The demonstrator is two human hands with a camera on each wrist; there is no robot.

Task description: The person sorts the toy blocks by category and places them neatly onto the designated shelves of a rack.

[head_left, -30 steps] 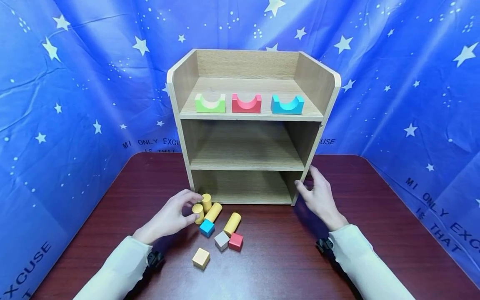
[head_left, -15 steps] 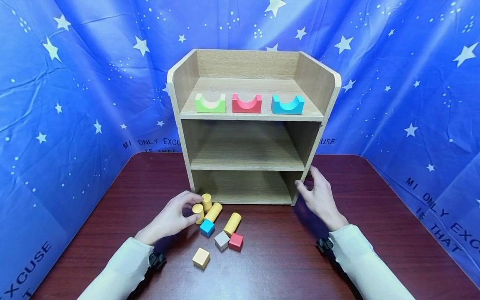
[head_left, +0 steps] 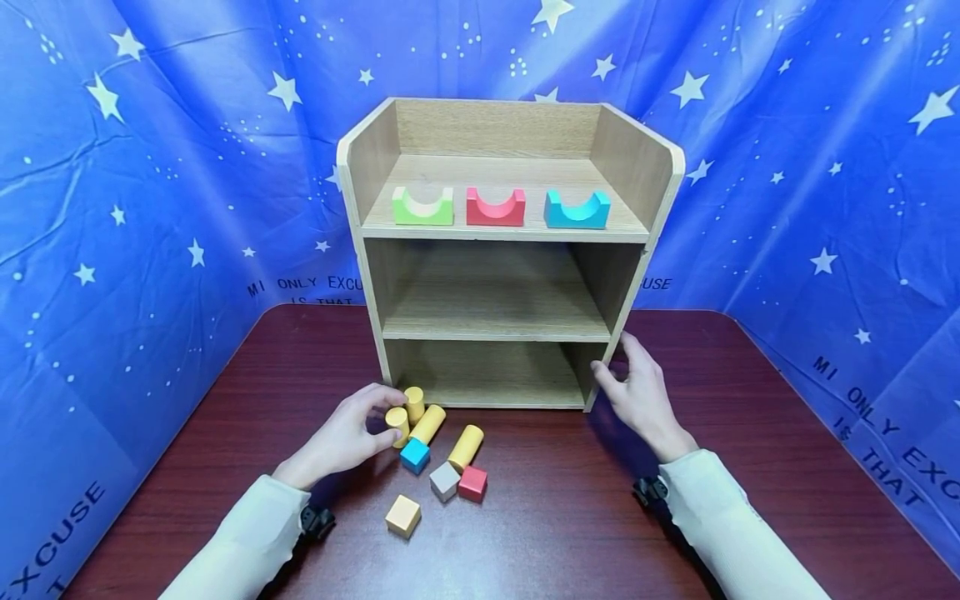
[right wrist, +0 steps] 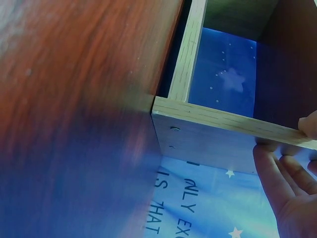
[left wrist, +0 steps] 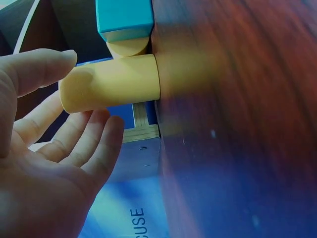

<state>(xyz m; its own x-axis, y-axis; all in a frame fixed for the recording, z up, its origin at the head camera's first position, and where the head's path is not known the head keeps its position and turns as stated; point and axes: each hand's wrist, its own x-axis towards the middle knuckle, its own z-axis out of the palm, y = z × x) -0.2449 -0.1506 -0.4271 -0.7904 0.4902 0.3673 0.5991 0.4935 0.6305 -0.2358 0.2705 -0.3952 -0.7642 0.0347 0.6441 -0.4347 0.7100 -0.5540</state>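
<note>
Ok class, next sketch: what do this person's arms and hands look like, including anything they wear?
The left sleeve and right sleeve are long, off-white and plain-looking. Near their ends sit a left black wrist device and a right black wrist device. The left hand and right hand are bare, with no gloves or rings showing.

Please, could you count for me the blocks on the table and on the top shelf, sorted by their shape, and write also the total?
Yellow cylinders: 4
Cubes: 4
Blocks with a rounded notch: 3
Total: 11
</note>
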